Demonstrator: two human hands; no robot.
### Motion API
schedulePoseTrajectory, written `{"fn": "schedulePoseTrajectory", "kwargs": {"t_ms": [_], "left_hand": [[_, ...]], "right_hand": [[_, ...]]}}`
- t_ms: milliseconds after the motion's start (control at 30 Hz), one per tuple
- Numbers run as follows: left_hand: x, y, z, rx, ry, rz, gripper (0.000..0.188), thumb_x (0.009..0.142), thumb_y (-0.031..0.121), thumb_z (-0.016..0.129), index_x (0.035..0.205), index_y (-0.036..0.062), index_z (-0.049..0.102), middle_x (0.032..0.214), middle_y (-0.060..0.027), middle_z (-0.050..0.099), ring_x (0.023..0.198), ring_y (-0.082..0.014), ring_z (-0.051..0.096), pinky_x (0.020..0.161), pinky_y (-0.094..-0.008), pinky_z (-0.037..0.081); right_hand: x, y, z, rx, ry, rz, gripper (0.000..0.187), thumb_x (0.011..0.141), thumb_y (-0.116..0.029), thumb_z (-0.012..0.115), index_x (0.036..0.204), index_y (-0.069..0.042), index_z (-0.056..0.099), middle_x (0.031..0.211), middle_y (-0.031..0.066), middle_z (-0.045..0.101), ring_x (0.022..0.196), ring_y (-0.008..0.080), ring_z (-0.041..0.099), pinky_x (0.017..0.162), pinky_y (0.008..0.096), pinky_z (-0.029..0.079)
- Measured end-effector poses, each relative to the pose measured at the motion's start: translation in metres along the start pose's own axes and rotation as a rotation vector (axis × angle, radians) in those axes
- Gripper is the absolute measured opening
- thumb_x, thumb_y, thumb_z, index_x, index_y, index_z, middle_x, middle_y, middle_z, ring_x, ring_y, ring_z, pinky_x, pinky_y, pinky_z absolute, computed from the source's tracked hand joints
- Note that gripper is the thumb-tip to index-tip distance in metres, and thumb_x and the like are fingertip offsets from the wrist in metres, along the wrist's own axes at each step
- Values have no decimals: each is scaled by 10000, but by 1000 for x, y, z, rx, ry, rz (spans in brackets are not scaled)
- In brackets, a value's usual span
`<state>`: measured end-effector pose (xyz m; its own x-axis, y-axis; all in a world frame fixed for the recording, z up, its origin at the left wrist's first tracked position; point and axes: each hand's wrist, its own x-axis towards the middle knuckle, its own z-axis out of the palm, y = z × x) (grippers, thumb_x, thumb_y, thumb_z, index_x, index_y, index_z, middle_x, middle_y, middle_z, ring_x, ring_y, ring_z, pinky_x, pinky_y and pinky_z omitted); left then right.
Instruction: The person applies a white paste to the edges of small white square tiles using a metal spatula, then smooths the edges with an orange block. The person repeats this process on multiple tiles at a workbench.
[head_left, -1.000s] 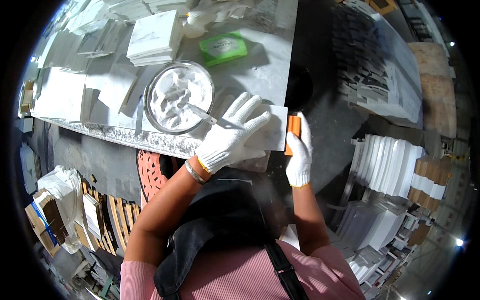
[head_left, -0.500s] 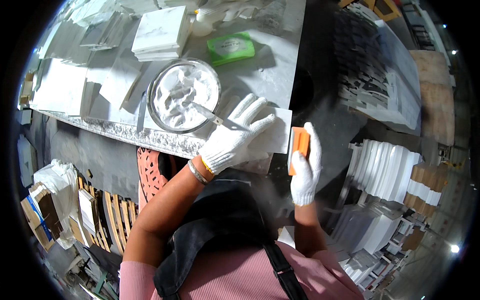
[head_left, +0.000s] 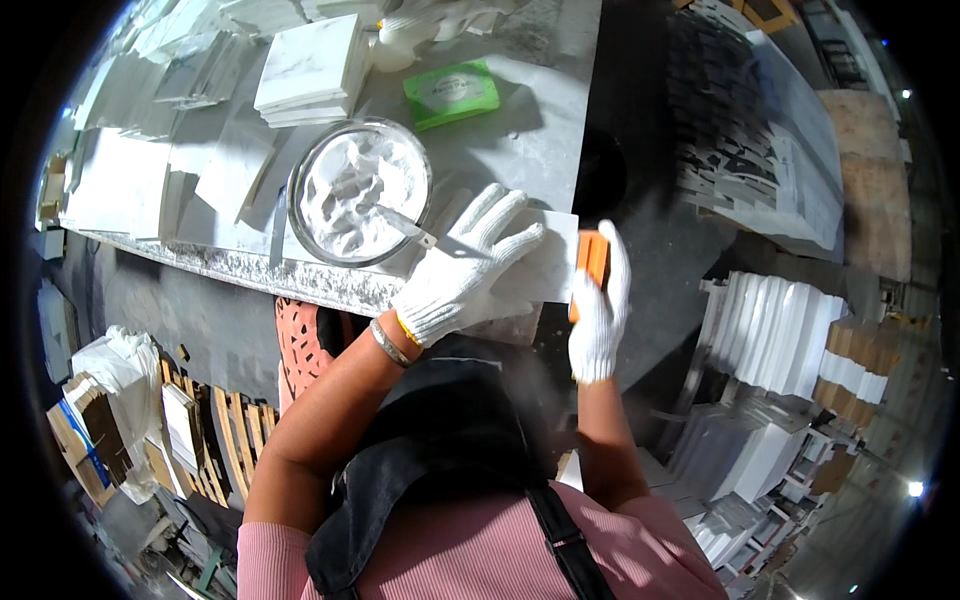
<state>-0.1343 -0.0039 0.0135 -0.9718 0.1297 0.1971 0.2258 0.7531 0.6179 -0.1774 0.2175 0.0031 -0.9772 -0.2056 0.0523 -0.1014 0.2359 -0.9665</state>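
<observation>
Pressing flat on a pale rectangular stone tile (head_left: 540,265), the left hand (head_left: 460,270) in a white knit glove is lying with its fingers spread wide, hiding much of the tile's near half. The tile is sitting at the front right corner of the grey stone desk (head_left: 520,130), its right edge reaching the desk's end. The right hand (head_left: 597,300), also in a white glove, is curling around a small orange block (head_left: 591,262) and holding it against that right edge; the glove is covering most of the block, so its shape is hard to make out. Just left of the spread fingers, a round metal bowl of white paste (head_left: 360,190) is standing with a metal spatula (head_left: 405,225) resting in it. A flat green packet (head_left: 452,93) and a stack of white square tiles (head_left: 310,75) are lying farther back.
</observation>
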Motion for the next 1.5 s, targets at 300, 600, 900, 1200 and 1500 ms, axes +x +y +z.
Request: {"fn": "schedulePoseTrajectory", "kwargs": {"t_ms": [300, 600, 900, 1200, 1500], "left_hand": [[-2, -6, 6, 36, -13, -1, 831, 646, 354, 915, 1400, 154, 628, 1593, -160, 420, 1483, -406, 379, 1203, -527, 347], [1, 2, -4, 29, -19, -24, 832, 647, 341, 916, 1403, 152, 625, 1586, -166, 425, 1481, -411, 381, 1194, -533, 358], [1, 2, -5, 19, -23, -2, 845, 639, 346, 919, 1405, 145, 622, 1592, -169, 415, 1487, -424, 365, 1200, -530, 351], [3, 2, -4, -43, -27, -8, 858, 643, 369, 915, 1416, 151, 614, 1595, -170, 413, 1493, -409, 361, 1200, -519, 354], [3, 3, -4, 18, -15, 2, 841, 650, 359, 915, 1405, 142, 615, 1593, -170, 417, 1488, -408, 368, 1191, -509, 368]], "right_hand": [[-22, -2, -4, 268, 1, 63, 690, 953, -201, 673, 1559, -45, 384, 1575, 128, 445, 1425, 270, 477, 1179, 401, 406], [-17, -6, -10, 368, -41, 153, 625, 977, -160, 635, 1549, -42, 414, 1587, 138, 441, 1454, 265, 438, 1193, 412, 379], [8, 3, -2, 218, 5, 170, 602, 996, -210, 632, 1541, -43, 438, 1547, 134, 490, 1389, 250, 506, 1137, 371, 430], [12, 12, 8, 222, 20, 204, 635, 1003, -292, 639, 1554, -63, 420, 1571, 130, 461, 1407, 258, 483, 1156, 374, 404], [-17, 1, 4, 267, 45, 129, 656, 970, -290, 663, 1545, -91, 418, 1572, 136, 455, 1426, 278, 475, 1171, 392, 414]]}}
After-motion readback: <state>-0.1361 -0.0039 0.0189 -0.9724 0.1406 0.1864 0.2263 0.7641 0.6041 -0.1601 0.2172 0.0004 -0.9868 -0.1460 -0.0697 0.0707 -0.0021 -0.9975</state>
